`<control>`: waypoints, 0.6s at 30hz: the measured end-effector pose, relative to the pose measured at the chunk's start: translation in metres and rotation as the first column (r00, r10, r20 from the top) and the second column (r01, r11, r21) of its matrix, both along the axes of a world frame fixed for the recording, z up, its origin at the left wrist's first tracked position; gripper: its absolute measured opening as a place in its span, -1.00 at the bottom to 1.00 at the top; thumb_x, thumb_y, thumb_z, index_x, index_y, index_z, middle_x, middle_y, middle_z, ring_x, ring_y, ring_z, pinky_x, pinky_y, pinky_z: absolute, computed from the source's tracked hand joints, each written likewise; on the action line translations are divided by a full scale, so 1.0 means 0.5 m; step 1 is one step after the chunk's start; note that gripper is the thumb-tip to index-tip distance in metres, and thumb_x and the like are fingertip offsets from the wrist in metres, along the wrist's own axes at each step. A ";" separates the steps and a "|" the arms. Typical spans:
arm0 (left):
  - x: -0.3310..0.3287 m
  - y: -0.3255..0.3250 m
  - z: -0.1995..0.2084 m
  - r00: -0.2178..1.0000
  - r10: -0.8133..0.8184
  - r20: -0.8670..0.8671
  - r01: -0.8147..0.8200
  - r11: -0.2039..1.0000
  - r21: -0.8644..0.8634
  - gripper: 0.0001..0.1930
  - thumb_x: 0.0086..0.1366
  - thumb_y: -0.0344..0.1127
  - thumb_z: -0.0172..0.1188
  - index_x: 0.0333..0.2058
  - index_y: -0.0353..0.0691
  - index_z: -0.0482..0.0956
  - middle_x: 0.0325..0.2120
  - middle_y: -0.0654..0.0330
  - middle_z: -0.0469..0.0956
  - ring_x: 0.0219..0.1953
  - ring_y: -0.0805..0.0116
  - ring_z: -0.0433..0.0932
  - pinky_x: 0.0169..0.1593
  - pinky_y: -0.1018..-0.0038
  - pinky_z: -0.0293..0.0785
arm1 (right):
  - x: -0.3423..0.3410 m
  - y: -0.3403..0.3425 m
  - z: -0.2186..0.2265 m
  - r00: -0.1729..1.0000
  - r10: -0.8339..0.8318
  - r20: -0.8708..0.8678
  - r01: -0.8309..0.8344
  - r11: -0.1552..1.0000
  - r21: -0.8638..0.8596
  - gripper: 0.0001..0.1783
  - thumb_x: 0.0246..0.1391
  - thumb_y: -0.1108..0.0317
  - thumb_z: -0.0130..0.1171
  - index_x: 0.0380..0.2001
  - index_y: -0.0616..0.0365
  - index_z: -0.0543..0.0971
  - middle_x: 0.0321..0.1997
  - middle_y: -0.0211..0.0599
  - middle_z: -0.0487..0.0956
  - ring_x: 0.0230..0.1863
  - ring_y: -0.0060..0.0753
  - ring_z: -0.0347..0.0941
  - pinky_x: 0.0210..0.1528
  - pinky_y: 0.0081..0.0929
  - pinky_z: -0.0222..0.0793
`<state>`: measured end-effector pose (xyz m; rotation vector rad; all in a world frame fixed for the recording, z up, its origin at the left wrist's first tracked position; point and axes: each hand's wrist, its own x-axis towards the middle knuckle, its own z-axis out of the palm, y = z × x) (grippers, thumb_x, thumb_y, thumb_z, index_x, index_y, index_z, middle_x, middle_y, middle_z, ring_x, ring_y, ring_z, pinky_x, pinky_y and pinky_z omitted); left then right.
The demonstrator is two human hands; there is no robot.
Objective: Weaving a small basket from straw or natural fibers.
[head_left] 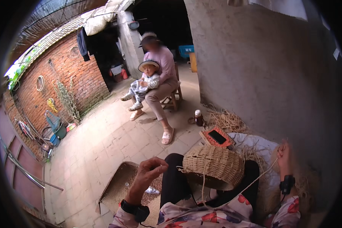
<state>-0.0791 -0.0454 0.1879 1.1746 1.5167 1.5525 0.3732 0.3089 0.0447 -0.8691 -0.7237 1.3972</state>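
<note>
between the hands (150, 170), a woven basket (222, 161) trails pale cord (257, 179).

No legible txt (blue crate (186, 51) incl.)

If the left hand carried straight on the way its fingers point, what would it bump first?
Probably the person's dark-trousered left knee, just beyond the left hand in the picture; depth is unclear, so it might pass above and meet the woven basket.

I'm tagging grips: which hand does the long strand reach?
The long strand runs to the right hand; the left hand, nearer the basket, shows none.
</note>
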 end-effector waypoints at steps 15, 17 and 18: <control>0.132 0.189 -0.374 0.297 -0.276 0.914 0.398 0.906 0.144 -0.72 0.29 -0.22 0.12 -0.10 -0.23 0.48 -0.28 0.20 0.57 -0.26 0.34 0.55 -0.11 0.40 0.50 | -0.357 -0.226 0.217 0.741 0.432 0.514 -0.604 0.763 0.229 -0.74 0.18 0.38 0.05 -0.10 0.28 0.50 -0.49 -0.55 0.40 -0.54 -0.79 0.26 -0.50 -0.79 0.21; 0.162 0.240 -0.377 0.179 -0.149 0.973 0.196 0.974 0.113 -0.59 0.28 -0.14 0.13 0.00 -0.26 0.41 -0.07 0.11 0.52 -0.04 0.23 0.50 0.09 0.26 0.44 | -0.409 -0.263 0.202 0.672 0.361 0.647 -0.655 0.697 0.292 -0.86 0.14 0.44 0.08 -0.24 0.24 0.54 -0.50 -0.53 0.43 -0.51 -0.77 0.29 -0.47 -0.73 0.26; 0.163 0.256 -0.381 0.170 -0.156 0.973 0.206 0.971 0.120 -0.59 0.28 -0.14 0.13 0.00 -0.26 0.41 -0.07 0.11 0.52 -0.04 0.23 0.50 0.09 0.26 0.44 | -0.424 -0.274 0.196 0.671 0.350 0.653 -0.649 0.703 0.291 -0.86 0.14 0.44 0.08 -0.24 0.24 0.54 -0.50 -0.53 0.43 -0.51 -0.77 0.29 -0.47 -0.73 0.26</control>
